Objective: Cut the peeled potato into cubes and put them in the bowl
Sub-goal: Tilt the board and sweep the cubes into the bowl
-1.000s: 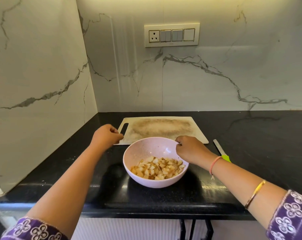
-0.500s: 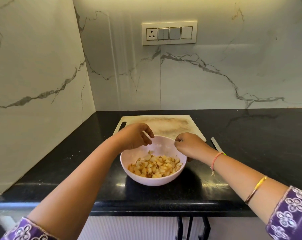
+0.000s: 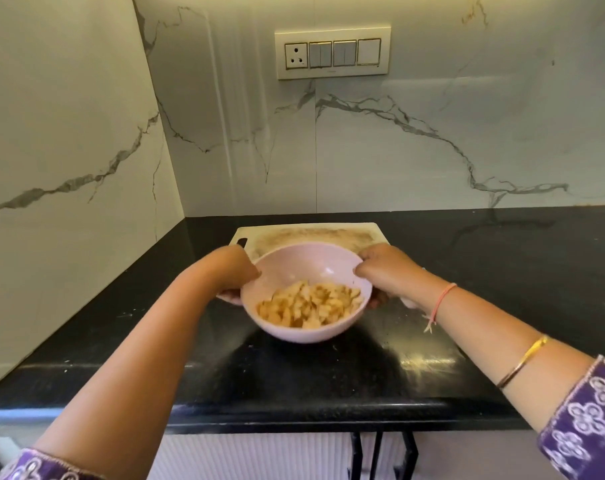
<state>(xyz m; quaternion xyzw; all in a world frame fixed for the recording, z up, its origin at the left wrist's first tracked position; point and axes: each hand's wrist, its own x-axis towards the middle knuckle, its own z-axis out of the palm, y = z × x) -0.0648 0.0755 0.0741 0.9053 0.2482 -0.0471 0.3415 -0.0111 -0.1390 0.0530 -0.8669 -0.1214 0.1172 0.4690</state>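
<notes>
At nine and three o'clock on the bowl [image 3: 296,336], left hand [image 3: 231,270] and right hand [image 3: 387,268] clasp its rim; tipping toward six could spill cubes [image 3: 311,303].

Black glossy surface [image 3: 329,375], running back into the corner, light glinting off it front right, pale specks scattered about. Flat on it at the back: a pale board [image 3: 311,233], stained brown, handle slot at left.

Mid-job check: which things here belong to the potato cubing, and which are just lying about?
Job: pink bowl, gripped by left hand and right hand; potato cubes inside it; cutting board behind.
Lying about: wall switch panel; black countertop.
</notes>
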